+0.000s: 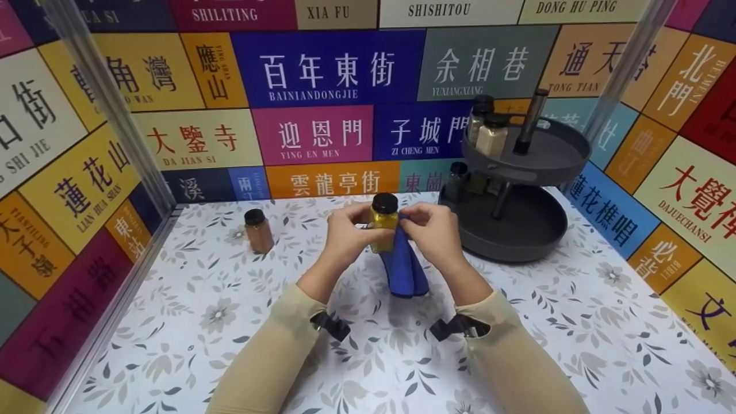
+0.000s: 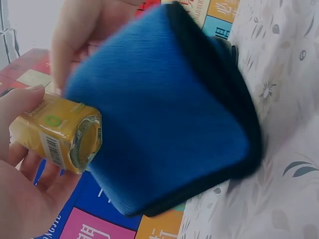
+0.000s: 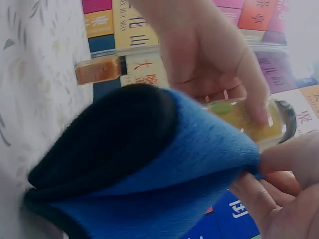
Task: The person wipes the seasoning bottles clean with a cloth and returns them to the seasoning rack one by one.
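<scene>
My left hand [image 1: 349,229] grips a square spice jar [image 1: 384,221] of yellow powder with a black lid, upright above the table. In the left wrist view the jar [image 2: 60,130] shows its barcode label and round base. Right beside it, my right hand [image 1: 434,233] pinches the top of a blue cloth [image 1: 405,270] between thumb and fingers. The cloth hangs down in folds, and its dark edging shows in the left wrist view. In the right wrist view the cloth [image 3: 174,164] covers part of the yellow jar.
A second spice jar [image 1: 260,233], with brown powder and a black lid, stands on the flower-patterned table [image 1: 190,310] at the left. At the back right is a dark two-tier round rack [image 1: 517,244] with several jars on it. Sign-covered panels enclose the back and sides.
</scene>
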Demonstrator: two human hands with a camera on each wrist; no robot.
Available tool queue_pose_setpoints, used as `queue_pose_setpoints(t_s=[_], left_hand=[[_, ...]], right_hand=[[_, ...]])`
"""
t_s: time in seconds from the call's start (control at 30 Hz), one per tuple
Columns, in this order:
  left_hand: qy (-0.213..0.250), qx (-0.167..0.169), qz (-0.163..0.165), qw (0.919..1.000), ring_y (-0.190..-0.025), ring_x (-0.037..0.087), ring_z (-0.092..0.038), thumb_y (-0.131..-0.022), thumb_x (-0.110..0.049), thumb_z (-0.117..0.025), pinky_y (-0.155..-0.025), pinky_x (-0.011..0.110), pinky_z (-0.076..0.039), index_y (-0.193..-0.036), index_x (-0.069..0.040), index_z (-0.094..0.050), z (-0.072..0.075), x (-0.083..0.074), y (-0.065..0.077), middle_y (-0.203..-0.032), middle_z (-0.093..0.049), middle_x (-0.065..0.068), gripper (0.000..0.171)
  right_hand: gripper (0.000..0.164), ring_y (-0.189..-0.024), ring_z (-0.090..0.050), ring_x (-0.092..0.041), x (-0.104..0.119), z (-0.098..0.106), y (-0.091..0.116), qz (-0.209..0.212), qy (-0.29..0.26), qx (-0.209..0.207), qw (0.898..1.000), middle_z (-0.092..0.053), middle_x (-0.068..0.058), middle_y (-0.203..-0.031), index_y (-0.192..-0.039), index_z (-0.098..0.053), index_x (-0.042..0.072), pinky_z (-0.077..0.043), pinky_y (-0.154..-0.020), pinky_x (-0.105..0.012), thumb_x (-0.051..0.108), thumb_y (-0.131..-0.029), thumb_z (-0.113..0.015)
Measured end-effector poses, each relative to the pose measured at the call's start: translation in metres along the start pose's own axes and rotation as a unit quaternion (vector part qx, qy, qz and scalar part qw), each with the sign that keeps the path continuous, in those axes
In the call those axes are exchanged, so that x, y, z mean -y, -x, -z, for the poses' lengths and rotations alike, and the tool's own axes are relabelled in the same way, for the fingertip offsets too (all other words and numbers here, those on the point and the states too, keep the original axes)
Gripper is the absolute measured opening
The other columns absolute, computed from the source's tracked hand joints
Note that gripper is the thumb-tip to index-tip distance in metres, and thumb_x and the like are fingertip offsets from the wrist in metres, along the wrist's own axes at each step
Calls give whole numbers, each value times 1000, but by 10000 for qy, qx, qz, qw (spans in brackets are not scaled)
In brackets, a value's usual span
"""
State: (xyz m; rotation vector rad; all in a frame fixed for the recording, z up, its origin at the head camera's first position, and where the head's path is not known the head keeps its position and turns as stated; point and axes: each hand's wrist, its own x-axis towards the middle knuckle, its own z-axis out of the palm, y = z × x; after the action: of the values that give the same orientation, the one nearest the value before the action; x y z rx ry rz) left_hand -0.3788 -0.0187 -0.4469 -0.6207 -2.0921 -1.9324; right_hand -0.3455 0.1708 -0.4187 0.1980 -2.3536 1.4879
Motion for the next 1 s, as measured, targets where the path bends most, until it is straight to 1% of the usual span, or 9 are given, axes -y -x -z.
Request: queue_pose_setpoints(t_s=[0.1, 0.23, 0.33, 0.43, 0.57, 0.63, 0.7, 0.87, 1.0], left_hand=[[14, 123, 6, 9999, -92, 19, -70, -75, -16, -96, -97, 51, -60, -120, -14, -82, -1, 0, 1, -103, -81, 6, 47], [-65, 259, 73, 9996, -93, 19, -71, -75, -17, -95, -97, 46, -61, -119, -15, -82, -3, 0, 2, -102, -80, 6, 47], [-137, 325, 123, 9993, -94, 19, -71, -74, -19, -96, -98, 41, -61, -120, -16, -82, -3, -2, 3, -100, -79, 5, 48], [-162, 312, 104, 9993, -94, 18, -71, -74, -20, -96, -97, 40, -61, -120, -17, -82, -3, -3, 3, -99, -80, 4, 48], [-65, 195, -41, 9998, -91, 19, -71, -74, -18, -96, -92, 38, -61, -120, -16, -82, 0, -4, 2, -99, -80, 5, 48], [5, 123, -90, 9999, -90, 19, -70, -74, -17, -96, -89, 36, -60, -120, -15, -82, 2, -5, 2, -100, -81, 5, 48], [63, 48, -109, 9999, -90, 19, -70, -75, -17, -96, -90, 38, -61, -121, -14, -82, 3, -6, 2, -101, -81, 6, 48], [2, -154, -66, 9999, -96, 20, -71, -77, -20, -93, -99, 47, -60, -123, -14, -81, 5, -7, 3, -106, -80, 7, 47], [-42, -271, -58, 9996, -96, 21, -70, -78, -20, -93, -98, 50, -60, -122, -13, -81, 4, -7, 2, -107, -79, 7, 47]], right_hand=[[16, -93, -79, -20, 6, 5, 1, 131, -643, -294, 9974, -80, -16, -105, -110, -81, 3, -65, -78, -29, 6, -95, -77], [15, -91, -78, -14, 11, 9, 4, 487, -1260, -717, 9882, -80, -18, -107, -110, -80, 0, -65, -78, -28, 2, -95, -76], [16, -91, -79, -12, 12, 9, 5, 722, -1509, -940, 9814, -79, -19, -107, -111, -79, -2, -65, -80, -28, 1, -96, -75], [16, -92, -79, -12, 11, 8, 5, 813, -1550, -998, 9795, -79, -19, -107, -112, -78, -2, -65, -82, -27, 1, -96, -75], [15, -93, -79, -15, 7, 3, 3, 655, -1154, -766, 9882, -80, -18, -108, -111, -79, 0, -64, -81, -24, 2, -96, -75], [15, -94, -78, -18, 3, 0, 2, 543, -748, -557, 9942, -80, -17, -107, -109, -80, 2, -63, -80, -24, 3, -95, -76], [15, -94, -78, -21, -1, -4, 1, 451, -274, -316, 9981, -81, -16, -104, -108, -81, 4, -64, -81, -28, 4, -94, -76], [18, -99, -78, -28, -13, -13, 0, 302, 508, 164, 9981, -81, -14, -105, -111, -81, 6, -64, -89, -44, 8, -95, -74], [18, -98, -79, -28, -14, -15, 1, 159, 638, 216, 9976, -81, -13, -104, -111, -81, 6, -64, -87, -45, 10, -95, -74]])
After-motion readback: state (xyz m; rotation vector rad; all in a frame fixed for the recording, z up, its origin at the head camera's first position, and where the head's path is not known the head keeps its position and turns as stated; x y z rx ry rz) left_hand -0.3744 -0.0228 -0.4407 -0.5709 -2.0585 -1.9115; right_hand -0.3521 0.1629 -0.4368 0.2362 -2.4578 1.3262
